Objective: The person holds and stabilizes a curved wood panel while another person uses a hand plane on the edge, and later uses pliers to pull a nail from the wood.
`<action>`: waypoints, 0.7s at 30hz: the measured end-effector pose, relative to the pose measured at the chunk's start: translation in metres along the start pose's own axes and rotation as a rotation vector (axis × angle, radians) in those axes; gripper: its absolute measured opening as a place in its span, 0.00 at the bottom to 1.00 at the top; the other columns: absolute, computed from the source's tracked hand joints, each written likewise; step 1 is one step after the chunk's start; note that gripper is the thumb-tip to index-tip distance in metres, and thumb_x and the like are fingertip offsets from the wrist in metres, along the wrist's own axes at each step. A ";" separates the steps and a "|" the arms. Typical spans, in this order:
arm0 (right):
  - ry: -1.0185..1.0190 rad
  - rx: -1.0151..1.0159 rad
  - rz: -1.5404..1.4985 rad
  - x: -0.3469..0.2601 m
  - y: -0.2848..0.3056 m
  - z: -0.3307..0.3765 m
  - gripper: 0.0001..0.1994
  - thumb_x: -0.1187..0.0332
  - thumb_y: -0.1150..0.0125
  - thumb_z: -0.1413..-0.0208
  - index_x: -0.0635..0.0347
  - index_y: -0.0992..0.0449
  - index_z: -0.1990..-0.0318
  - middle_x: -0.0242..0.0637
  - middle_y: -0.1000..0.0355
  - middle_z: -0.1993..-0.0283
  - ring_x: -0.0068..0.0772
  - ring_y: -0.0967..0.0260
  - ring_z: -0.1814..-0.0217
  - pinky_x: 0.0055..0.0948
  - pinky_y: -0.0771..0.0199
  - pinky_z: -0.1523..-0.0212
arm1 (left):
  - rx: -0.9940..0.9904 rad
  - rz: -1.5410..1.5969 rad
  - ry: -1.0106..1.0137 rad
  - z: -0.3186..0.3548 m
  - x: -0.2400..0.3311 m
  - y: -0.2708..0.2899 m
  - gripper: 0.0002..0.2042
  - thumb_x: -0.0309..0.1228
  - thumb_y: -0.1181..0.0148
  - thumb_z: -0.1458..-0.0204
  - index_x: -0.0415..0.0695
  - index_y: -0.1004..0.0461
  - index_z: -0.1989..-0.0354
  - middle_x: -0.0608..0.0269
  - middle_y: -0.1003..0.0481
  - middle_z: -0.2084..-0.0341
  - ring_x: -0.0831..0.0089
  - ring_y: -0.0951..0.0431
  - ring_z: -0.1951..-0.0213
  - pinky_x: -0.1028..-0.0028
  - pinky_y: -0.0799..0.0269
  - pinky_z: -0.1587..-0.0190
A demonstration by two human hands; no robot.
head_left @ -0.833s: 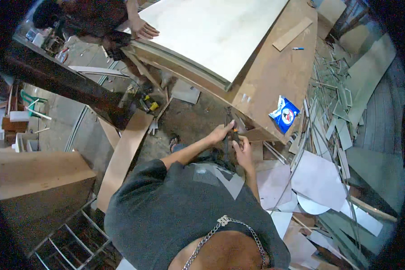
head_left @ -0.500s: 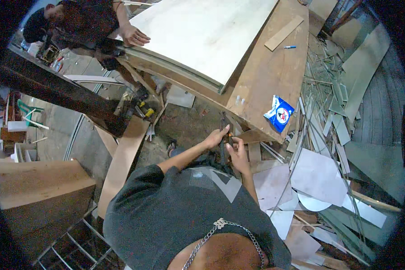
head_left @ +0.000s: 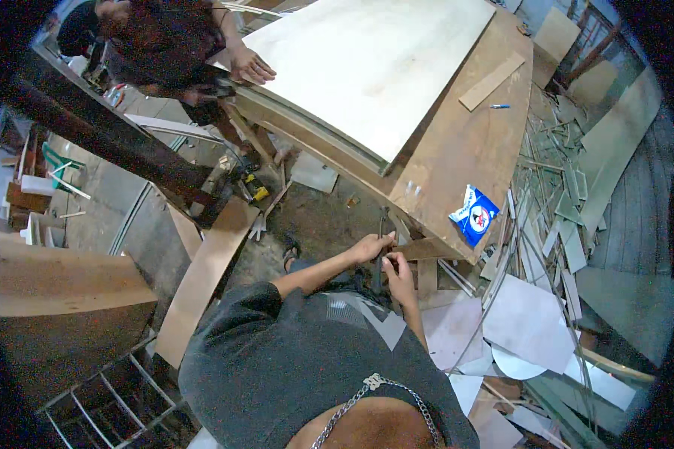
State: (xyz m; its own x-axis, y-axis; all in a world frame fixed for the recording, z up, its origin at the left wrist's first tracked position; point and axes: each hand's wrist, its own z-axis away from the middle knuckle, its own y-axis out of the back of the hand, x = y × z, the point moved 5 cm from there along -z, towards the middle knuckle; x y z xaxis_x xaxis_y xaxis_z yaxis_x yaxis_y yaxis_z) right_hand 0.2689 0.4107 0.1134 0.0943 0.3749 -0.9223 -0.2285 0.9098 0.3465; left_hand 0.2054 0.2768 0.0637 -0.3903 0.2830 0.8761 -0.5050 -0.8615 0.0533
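In front of my body, near the corner of the workbench (head_left: 457, 161), both hands are closed around a dark, slim, upright tool (head_left: 380, 278) whose exact kind I cannot make out. My left hand (head_left: 370, 248) grips it from the left, higher up. Just below and to the right, my right hand (head_left: 400, 278) has its fingers bent against the same tool. A narrow dark end rises above the hands beside the bench edge. The lower part runs down against my dark shirt.
A large pale board (head_left: 374, 67) lies on the bench, with a blue packet (head_left: 477, 217), a wooden strip (head_left: 492, 81) and a blue pen (head_left: 499, 106) beside it. A person's hand (head_left: 252, 66) rests on the board. Offcuts (head_left: 528, 318) litter the right; a dark beam (head_left: 120, 135) crosses the left.
The bench and surroundings have shifted slightly right and down in view. Both hands stay on the dark tool, and my right fingers have curled in closer to it.
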 end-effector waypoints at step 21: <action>-0.002 -0.131 -0.050 0.040 0.004 -0.005 0.18 0.61 0.39 0.39 0.69 0.27 0.51 0.41 0.26 0.55 0.34 0.31 0.54 0.32 0.33 0.49 | -0.057 -0.438 -0.050 -0.005 -0.010 -0.010 0.46 0.72 0.65 0.43 0.33 0.20 0.69 0.37 0.22 0.72 0.46 0.19 0.63 0.55 0.26 0.59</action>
State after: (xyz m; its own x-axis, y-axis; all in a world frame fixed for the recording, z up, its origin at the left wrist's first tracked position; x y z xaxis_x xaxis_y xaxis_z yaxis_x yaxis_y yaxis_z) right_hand 0.2665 0.4279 0.0774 0.1109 0.3302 -0.9374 -0.3482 0.8963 0.2746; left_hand 0.2103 0.2849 0.0518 -0.0928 0.5944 0.7988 -0.6569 -0.6394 0.3995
